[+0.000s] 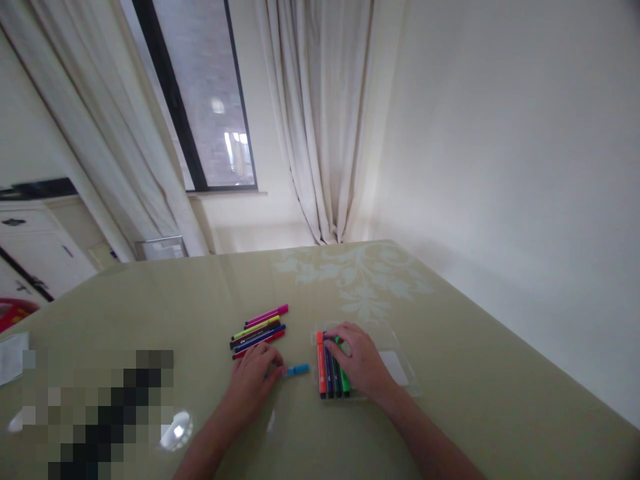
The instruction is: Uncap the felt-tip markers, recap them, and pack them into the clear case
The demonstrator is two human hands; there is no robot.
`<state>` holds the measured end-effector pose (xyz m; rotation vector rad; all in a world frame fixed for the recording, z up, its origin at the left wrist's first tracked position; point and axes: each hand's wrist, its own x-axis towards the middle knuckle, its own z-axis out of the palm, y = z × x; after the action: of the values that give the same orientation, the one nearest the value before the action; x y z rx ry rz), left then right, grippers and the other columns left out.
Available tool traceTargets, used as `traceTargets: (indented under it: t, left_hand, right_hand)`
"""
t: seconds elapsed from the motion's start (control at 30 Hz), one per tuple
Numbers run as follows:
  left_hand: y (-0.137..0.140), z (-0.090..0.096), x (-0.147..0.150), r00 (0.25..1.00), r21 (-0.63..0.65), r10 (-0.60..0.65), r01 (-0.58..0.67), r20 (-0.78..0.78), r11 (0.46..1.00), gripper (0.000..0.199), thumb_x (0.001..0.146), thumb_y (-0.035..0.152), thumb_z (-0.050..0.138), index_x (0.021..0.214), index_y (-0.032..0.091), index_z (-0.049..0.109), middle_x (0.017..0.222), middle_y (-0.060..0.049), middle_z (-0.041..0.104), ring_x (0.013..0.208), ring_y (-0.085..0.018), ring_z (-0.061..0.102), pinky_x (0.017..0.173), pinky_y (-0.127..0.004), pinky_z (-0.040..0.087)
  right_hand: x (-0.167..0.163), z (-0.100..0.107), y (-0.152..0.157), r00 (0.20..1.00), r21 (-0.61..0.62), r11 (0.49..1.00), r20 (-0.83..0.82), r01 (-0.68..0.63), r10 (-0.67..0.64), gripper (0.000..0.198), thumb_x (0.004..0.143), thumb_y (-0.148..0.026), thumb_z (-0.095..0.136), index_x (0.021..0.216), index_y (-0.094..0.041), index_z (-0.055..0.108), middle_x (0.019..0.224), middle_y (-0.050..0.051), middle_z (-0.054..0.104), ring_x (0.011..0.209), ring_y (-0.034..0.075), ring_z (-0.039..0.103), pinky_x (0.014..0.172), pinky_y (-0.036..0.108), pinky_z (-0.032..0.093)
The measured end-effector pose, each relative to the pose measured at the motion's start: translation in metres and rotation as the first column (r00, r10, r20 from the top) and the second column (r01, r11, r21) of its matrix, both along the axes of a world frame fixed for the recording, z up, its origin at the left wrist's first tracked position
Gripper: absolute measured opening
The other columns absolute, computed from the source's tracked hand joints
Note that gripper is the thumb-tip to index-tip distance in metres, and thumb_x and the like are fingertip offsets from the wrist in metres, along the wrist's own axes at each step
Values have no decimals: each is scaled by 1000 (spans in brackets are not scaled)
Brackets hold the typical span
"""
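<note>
My left hand (256,370) is closed around one end of a light blue marker (299,369), which lies low over the table and points right. Beside its knuckles lie several loose markers: a magenta marker (267,315), a yellow marker (256,327), a dark blue marker (263,339) and a red one partly covered by the hand. A clear plastic case (411,373) lies open under my right hand (363,363). In it stand side by side an orange marker (321,367), a purple marker (329,373) and dark and bright green ones. My right thumb and forefinger pinch the purple marker's upper end.
The glossy table (475,400) runs up to a white wall on the right. A pale floral pattern (360,273) decorates its far part. Curtains (325,120) and a window stand behind; a white cabinet (45,247) is at left. A pixelated patch covers the lower left.
</note>
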<state>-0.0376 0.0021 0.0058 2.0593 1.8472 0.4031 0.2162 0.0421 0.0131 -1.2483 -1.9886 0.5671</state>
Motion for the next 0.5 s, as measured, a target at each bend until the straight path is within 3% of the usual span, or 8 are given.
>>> traceTargets:
  t: [0.07, 0.13, 0.27, 0.4, 0.5]
  left_hand:
    - [2, -3, 0, 997, 76, 61, -57, -51, 995, 18, 96, 31, 50, 91, 23, 65, 107, -7, 68, 109, -29, 61, 97, -46, 41]
    - [4, -7, 2, 996, 116, 89, -88, -5, 989, 19, 97, 31, 46, 89, 22, 61, 99, -8, 69, 101, -28, 64, 92, -43, 44]
    - [1, -10, 17, 943, 159, 16, -73, 333, 985, 21, 100, 39, 43, 92, 24, 55, 88, -4, 69, 82, -22, 65, 76, -34, 49]
    - [-10, -5, 38, 853, 258, -106, -35, 511, 966, 21, 99, 43, 49, 102, 24, 60, 97, -4, 70, 87, -21, 66, 79, -31, 51]
    - [-16, -3, 48, 804, 249, -129, -25, 580, 968, 23, 100, 41, 51, 109, 24, 62, 105, -6, 72, 94, -21, 67, 83, -32, 53]
  right_hand:
    - [-1, 0, 0, 1000, 4, 1000, 0, 0, 0, 12, 92, -22, 68, 100, -20, 76, 100, 7, 73, 100, 22, 64, 95, 35, 46]
    - [-1, 0, -1, 1000, 6, 1000, -8, -2, 2, 12, 92, -24, 67, 100, -21, 76, 100, 7, 73, 100, 23, 64, 94, 35, 46]
    - [-5, 3, -6, 994, -40, 998, -100, -43, 39, 17, 92, -31, 68, 103, -22, 76, 99, 6, 74, 96, 22, 65, 90, 34, 47]
    - [-8, 4, -7, 951, -165, 972, -289, -165, 113, 19, 91, -38, 67, 96, -21, 76, 83, 2, 72, 77, 18, 63, 71, 28, 48]
    - [-7, 4, -4, 898, -216, 954, -430, -208, 99, 24, 90, -43, 68, 88, -20, 75, 78, 1, 70, 75, 17, 63, 70, 28, 48]
